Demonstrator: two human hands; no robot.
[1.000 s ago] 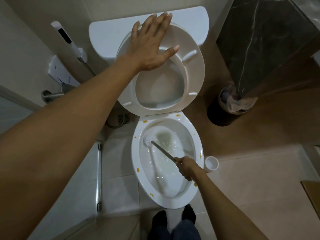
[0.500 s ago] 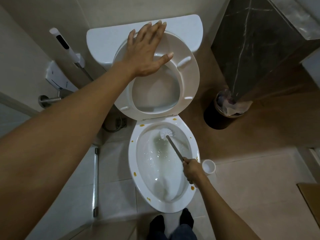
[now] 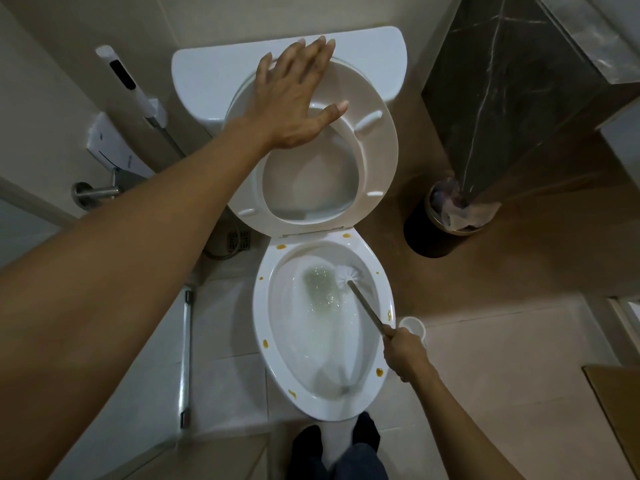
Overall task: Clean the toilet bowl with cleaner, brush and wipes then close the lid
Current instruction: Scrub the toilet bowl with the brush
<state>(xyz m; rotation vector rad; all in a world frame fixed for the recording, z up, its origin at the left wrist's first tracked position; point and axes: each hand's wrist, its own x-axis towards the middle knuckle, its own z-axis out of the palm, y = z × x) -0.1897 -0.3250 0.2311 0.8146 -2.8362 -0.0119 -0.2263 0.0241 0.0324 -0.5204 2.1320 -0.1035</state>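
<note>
Gripping the brush point(image 3: 363, 303) handle at its near end, the right hand point(image 3: 403, 351) sits over the toilet bowl point(image 3: 266, 327) right rim. Its long axis runs diagonally, bristle head pointing up-left (in foamy water). The left hand point(image 3: 294, 102), fingers spread flat, presses the raised seat point(image 3: 384, 161).

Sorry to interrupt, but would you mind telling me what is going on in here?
A person is scrubbing the toilet bowl. The right hand grips the toilet brush, whose bristles are down at the far right side of the bowl. The left hand rests flat on the raised seat. Orange spots dot the bowl's rim.
</note>
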